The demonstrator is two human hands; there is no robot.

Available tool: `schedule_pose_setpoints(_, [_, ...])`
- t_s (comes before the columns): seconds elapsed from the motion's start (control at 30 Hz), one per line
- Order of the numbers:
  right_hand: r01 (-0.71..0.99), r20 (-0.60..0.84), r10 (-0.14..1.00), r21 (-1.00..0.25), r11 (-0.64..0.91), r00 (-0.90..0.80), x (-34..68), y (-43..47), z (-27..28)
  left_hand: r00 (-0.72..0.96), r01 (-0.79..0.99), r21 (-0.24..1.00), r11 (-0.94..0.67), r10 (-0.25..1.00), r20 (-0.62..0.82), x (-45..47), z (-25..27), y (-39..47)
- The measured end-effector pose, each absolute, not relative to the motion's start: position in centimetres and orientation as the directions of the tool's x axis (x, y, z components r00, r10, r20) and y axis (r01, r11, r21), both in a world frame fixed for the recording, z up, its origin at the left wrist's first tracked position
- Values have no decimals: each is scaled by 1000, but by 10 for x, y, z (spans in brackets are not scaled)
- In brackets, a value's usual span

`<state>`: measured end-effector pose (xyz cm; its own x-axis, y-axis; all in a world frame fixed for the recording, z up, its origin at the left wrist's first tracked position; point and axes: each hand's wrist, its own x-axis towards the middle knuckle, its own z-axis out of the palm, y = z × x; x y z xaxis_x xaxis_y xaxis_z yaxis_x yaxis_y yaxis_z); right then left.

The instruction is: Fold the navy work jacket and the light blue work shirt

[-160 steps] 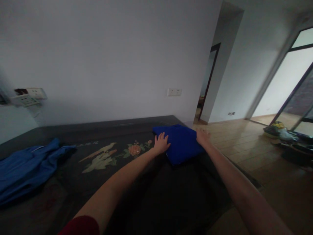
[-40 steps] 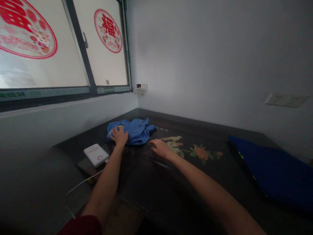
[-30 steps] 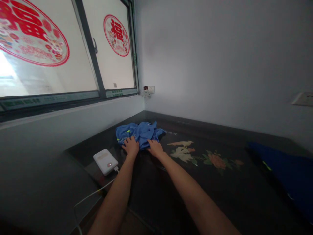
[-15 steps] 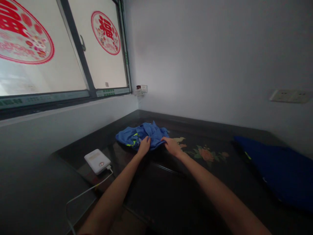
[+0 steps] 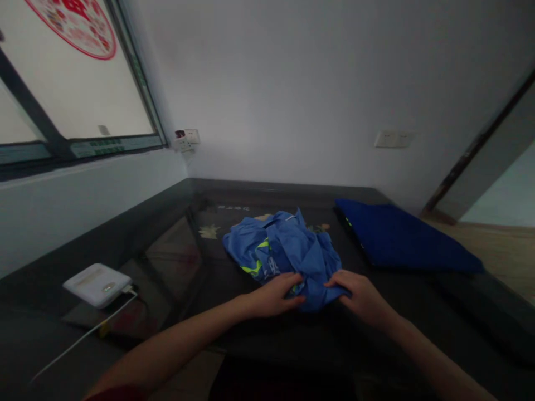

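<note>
A crumpled blue garment (image 5: 292, 239) with neon yellow-green marks and white print lies bunched on the dark glossy table (image 5: 217, 317). My left hand (image 5: 278, 296) pinches its near edge, thumb and fingers closed on the cloth. At the garment's near right corner, my right hand (image 5: 360, 292) grips a fold between thumb and fingers. Whether the garment is a shirt or something else cannot be made out from the folds.
On the right of the table lies a flat, darker blue cloth (image 5: 401, 236). A white power bank (image 5: 98, 284) with a white cable (image 5: 83, 337) sits at the left. Wall sockets (image 5: 393, 139) are behind, and a window (image 5: 79, 83) is at the left.
My view has turned right. Both hands have drawn the garment nearer and to the right across the table, still holding its near edge.
</note>
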<state>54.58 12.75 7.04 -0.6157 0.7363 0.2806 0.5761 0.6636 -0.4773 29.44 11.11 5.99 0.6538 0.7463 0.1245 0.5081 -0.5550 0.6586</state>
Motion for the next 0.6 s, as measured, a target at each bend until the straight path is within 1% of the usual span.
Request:
schedule_pose_setpoints(0.07, [623, 251, 796, -511, 593, -552, 565, 100, 61, 738, 459, 657, -598, 669, 94, 300, 72, 89])
schedule_pose_setpoints(0.13, [657, 235, 845, -541, 525, -481, 579, 78, 51, 792, 399, 686, -608, 606, 75, 300, 85, 73])
schedule_pose_setpoints(0.2, [670, 224, 874, -569, 477, -432, 589, 62, 49, 794, 355, 723, -592, 599, 101, 297, 95, 69])
schedule_pose_setpoints(0.23, [667, 217, 882, -586, 461, -419, 592, 56, 51, 770, 352, 731, -585, 625, 129, 294, 99, 71])
schedule_pose_setpoints(0.27, [656, 216, 887, -607, 449, -407, 595, 52, 56, 727, 369, 724, -583, 666, 166, 291, 101, 76])
schedule_pose_setpoints(0.33, [609, 255, 898, -665, 433, -360, 597, 50, 71, 585, 479, 661, -578, 771, 250, 282, 100, 94])
schedule_pose_setpoints(0.37, [580, 297, 903, -694, 427, -309, 595, 52, 79, 498, 559, 611, -560, 817, 292, 276, 96, 106])
schedule_pose_setpoints(0.43, [539, 391, 905, -731, 418, -170, 588, 63, 91, 331, 710, 524, -470, 880, 341, 265, 86, 131])
schedule_pose_setpoints(0.5, [554, 440, 895, -729, 402, -70, 576, 82, 96, 220, 793, 495, -355, 924, 311, 254, 75, 152])
schedule_pose_setpoints(0.53, [587, 435, 899, -713, 383, -58, 570, 92, 96, 188, 812, 494, -311, 941, 283, 250, 70, 160])
schedule_pose_setpoints(0.57, [634, 401, 914, -691, 348, -66, 563, 103, 93, 172, 820, 497, -283, 951, 256, 246, 65, 165])
schedule_pose_setpoints(0.6, [690, 336, 939, -662, 293, -75, 556, 113, 89, 175, 823, 498, -272, 957, 232, 243, 61, 168])
